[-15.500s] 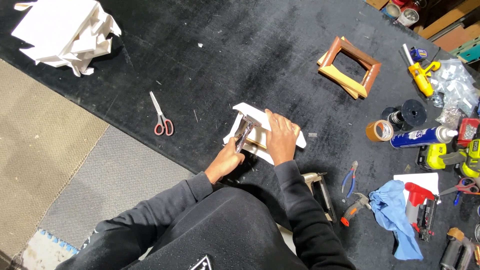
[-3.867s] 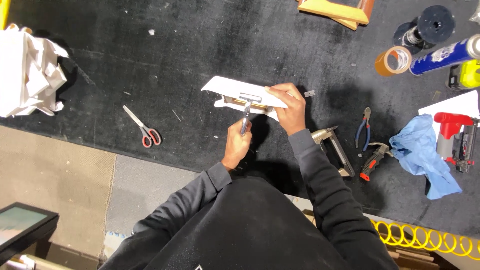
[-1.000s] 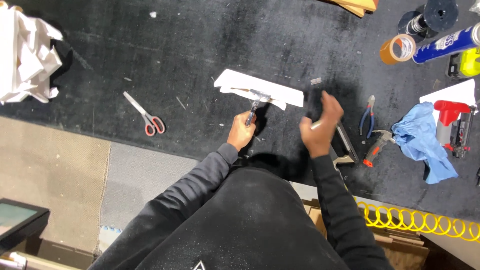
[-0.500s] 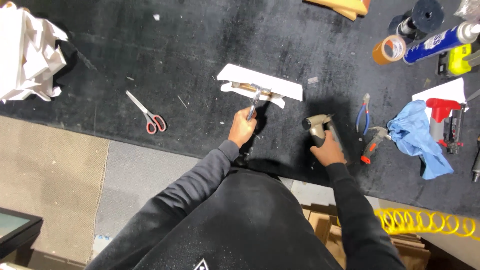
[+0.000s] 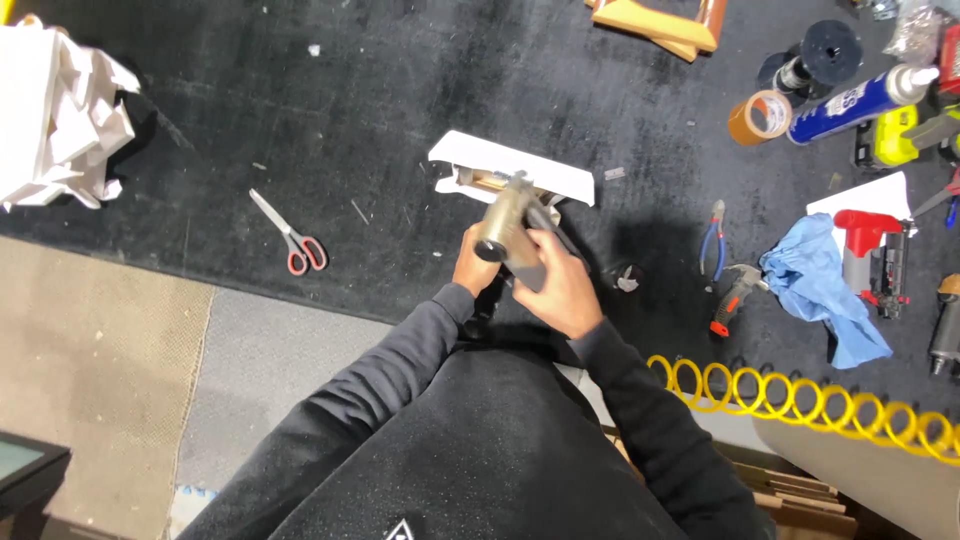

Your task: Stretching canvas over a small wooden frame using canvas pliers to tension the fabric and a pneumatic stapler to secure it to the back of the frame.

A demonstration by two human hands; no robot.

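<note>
1. Black matted surface (image 5: 400,90) fills the upper frame; tan and grey floor covering lies at lower left.
2. Upper left edge: heap of white foam pieces (image 5: 55,115) on the surface.
3. Left of centre: red-handled scissors (image 5: 290,235), lying flat, blades shut, well apart from the hands.
4. Centre: white panel (image 5: 515,165) with a strip of wood showing along its near edge, flat on the surface.
5. Left hand (image 5: 472,272) sits just below the panel; fingers mostly hidden behind the tool, so whether they grip anything cannot be told.
6. Right hand (image 5: 560,285), fingers wrapped around the handle of a metal nail gun (image 5: 508,222); the tool's round end faces the camera, its nose toward the panel's near edge. Contact with the panel not resolvable.
7. Right of centre: blue-handled pliers (image 5: 714,240), then a hammer (image 5: 735,295) beside a blue cloth (image 5: 815,295).
8. Upper right: wooden frame (image 5: 655,22), roll of brown tape (image 5: 760,118), blue spray can (image 5: 860,100).
9. Right edge: red stapler-type tool (image 5: 865,245).
10. Lower right: yellow coiled hose (image 5: 800,400).
</note>
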